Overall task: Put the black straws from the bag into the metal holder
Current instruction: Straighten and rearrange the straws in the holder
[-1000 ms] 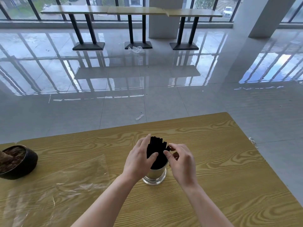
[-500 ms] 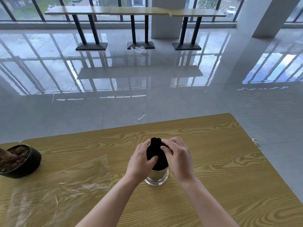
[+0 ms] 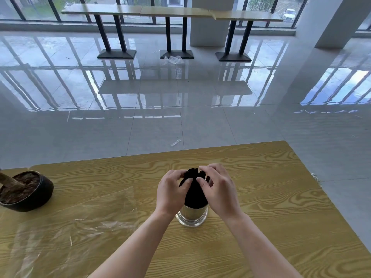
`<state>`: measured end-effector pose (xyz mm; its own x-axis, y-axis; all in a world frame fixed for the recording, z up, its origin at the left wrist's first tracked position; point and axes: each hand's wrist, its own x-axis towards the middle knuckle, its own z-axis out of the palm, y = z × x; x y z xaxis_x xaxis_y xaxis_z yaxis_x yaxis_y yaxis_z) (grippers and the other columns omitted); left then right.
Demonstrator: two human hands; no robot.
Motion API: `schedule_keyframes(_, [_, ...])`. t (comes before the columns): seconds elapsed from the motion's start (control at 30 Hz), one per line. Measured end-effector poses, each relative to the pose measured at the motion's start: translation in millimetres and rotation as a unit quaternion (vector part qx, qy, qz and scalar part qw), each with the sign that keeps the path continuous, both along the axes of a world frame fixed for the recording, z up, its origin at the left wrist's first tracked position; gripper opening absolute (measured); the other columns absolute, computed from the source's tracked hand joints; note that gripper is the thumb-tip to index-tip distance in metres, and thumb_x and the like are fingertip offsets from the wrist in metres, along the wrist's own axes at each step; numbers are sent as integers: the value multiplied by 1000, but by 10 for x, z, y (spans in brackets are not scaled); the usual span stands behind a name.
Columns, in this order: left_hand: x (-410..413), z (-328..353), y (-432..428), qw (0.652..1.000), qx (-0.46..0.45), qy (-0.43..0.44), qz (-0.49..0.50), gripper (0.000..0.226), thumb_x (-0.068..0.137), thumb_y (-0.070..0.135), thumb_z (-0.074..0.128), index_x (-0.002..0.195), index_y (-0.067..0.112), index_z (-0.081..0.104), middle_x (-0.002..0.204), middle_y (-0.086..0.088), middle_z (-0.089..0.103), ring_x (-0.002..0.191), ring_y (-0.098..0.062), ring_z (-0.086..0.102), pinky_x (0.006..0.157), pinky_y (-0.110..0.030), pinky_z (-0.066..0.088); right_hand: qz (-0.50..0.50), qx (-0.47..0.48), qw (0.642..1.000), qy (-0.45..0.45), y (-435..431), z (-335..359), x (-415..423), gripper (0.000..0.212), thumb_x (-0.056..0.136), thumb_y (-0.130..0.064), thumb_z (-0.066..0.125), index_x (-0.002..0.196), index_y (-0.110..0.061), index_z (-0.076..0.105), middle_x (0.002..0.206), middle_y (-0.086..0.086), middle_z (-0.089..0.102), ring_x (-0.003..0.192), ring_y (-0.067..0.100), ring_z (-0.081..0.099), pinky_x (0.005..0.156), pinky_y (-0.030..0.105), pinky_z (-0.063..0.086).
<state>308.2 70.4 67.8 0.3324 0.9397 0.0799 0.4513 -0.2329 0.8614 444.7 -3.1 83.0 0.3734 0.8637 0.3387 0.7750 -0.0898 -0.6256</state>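
Cupping the black straws (image 3: 195, 189) from either side, the left hand (image 3: 172, 194) and right hand (image 3: 219, 189) curl around the bundle, fingertips pressing its upper part. The straws stand upright in one metal holder (image 3: 191, 215) on the wood-grain tabletop (image 3: 271, 197). One clear bag (image 3: 76, 221) lies flat to the left, beyond it one dark plant pot (image 3: 26, 190). Across the glossy tiled floor (image 3: 200, 117), three tall tables (image 3: 172, 14) line the far windows.

Legible text, labels, brands, numbers, signs: none on any surface in view.
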Motion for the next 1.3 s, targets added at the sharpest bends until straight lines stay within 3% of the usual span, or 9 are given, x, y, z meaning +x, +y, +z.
schedule_keyframes(0.1, [4,-19,-1,1000,0,-5,11,16,87,18,72,102,23,75,94,14,68,91,-3,62,82,-26,51,1,1,1000,-15,95,65,16,28,92,-21,73,119,-19,73,102,-9,62,80,4,56,68,17,48])
schedule_keyframes(0.23, [5,-39,10,1000,-9,-7,20,11,87,19,72,97,25,75,92,13,68,90,-2,63,81,-27,53,44,-53,995,-66,278,145,35,26,96,-25,67,122,-25,73,103,-6,63,99,13,54,72,29,52])
schedule_keyframes(0.37, [-2,-46,29,999,-19,-7,27,8,87,20,72,94,23,74,91,11,69,88,-6,64,82,-31,54,76,-116,984,-110,388,170,69,23,99,-30,62,119,-30,73,103,-7,59,97,13,42,70,32,51])
schedule_keyframes(0.8, [9,-18,40,999,-35,-10,32,7,86,20,72,92,21,75,88,8,69,86,-8,64,81,-35,55,111,-151,979,-84,507,227,114,11,92,-33,72,100,-36,78,94,-13,57,96,11,43,73,32,49])
schedule_keyframes(0.97, [-4,-21,27,999,-42,-17,29,5,87,22,71,90,24,75,86,11,69,84,-4,64,79,-33,56,89,-151,985,0,570,229,143,4,85,-33,79,86,-31,77,97,-11,61,101,12,49,82,25,38])
schedule_keyframes(1.07, [-5,-4,29,999,-40,-13,29,4,86,20,72,89,22,74,86,10,69,83,-5,64,79,-34,56,77,-128,987,55,583,280,184,7,84,-32,80,81,-32,74,91,-15,65,90,4,53,79,25,39])
schedule_keyframes(1.17, [-12,28,23,999,-35,-7,20,6,87,18,72,91,22,73,86,11,69,83,-4,64,80,-32,56,42,-41,983,176,560,445,247,12,86,-30,79,79,-32,70,69,-18,68,63,-3,57,63,24,47])
schedule_keyframes(1.3, [-33,42,14,999,-47,-9,21,17,86,19,74,98,30,68,91,12,69,86,-4,64,83,-35,57,13,125,945,301,417,791,385,10,88,-23,74,80,-29,71,67,0,73,51,15,66,51,27,55])
